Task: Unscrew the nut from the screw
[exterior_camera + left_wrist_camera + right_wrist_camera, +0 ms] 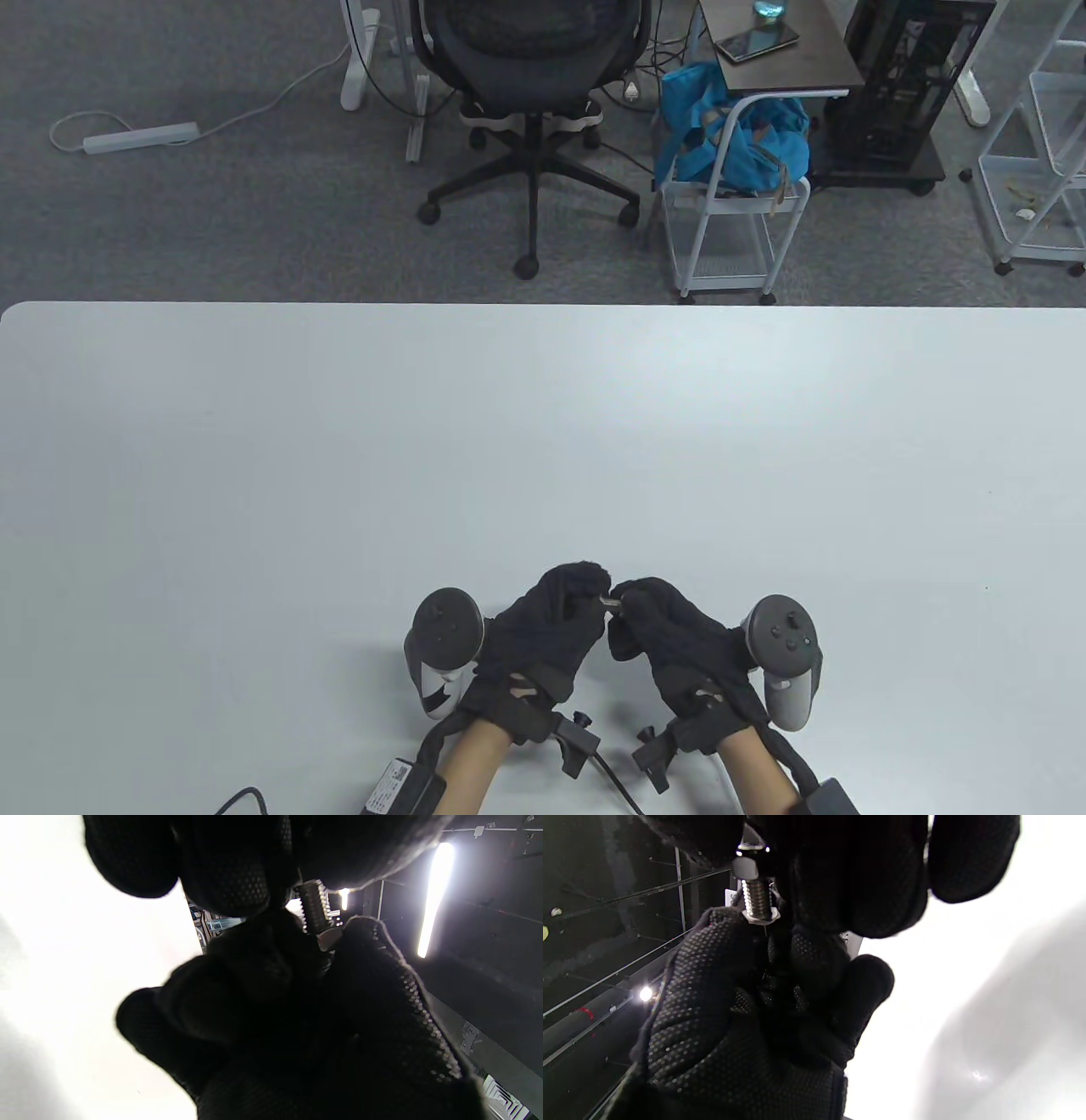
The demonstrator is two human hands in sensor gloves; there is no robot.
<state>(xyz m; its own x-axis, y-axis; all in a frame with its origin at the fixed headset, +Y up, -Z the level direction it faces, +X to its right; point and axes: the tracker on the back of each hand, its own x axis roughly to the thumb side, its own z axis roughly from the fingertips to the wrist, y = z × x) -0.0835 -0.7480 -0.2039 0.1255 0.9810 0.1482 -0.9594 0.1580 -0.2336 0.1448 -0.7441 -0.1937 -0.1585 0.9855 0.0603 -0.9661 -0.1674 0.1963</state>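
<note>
No writing can be read on anything in the table view; a white label on the box strapped by the left forearm is too small to make out. There the left hand (543, 632) and the right hand (674, 641) meet fingertip to fingertip above the near edge of the white worktop (543, 441), with a short metal screw (609, 601) showing in the gap between them. In the left wrist view, no lettering shows; the threaded screw (314, 906) stands between the two gloves, its upper end held by the right hand (263, 853), while the left hand (322, 1018) pinches the nut (330, 938) at its lower end. In the right wrist view, the right hand (746, 1014) pinches the hex nut (760, 916) in a clenched grip, and the left hand (848, 861) grasps the screw (756, 897) by its head end.
</note>
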